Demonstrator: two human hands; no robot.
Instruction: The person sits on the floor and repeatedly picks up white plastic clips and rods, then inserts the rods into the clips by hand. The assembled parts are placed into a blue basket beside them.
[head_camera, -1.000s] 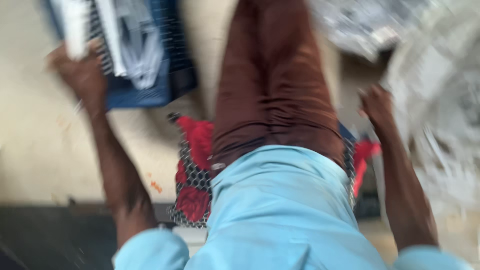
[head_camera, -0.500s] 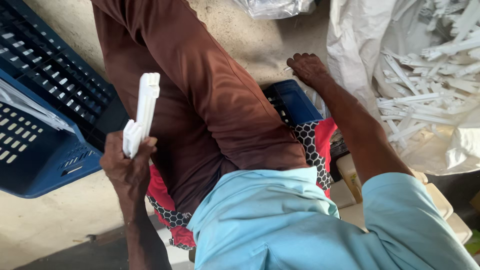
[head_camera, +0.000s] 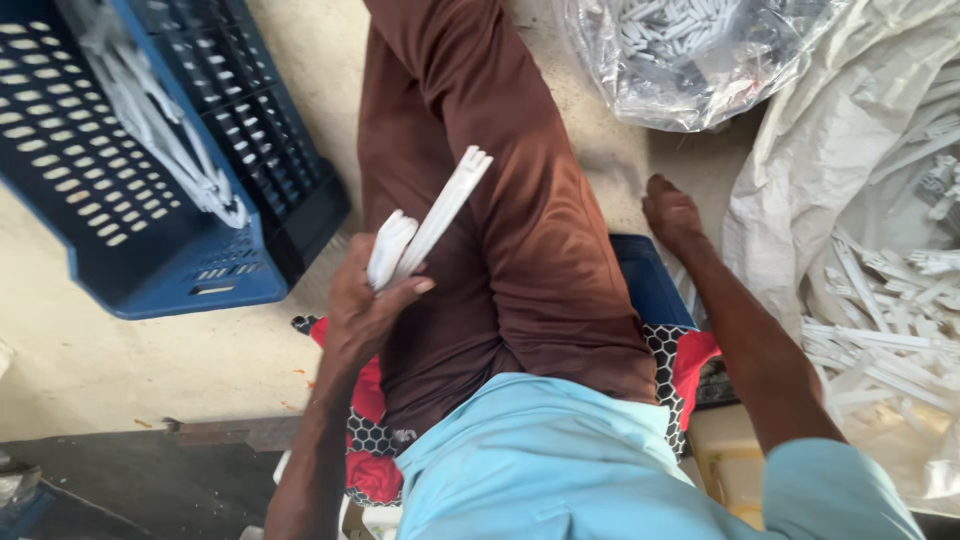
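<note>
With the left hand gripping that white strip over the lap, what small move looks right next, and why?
Probably swing the left hand left and drop the white strip into the blue crate. Similar white pieces already lie there, the crate is beside that hand, and the right hand is empty near the sack.

soft daylight, mild shadows, sharp centre, slight blur at edges
</note>
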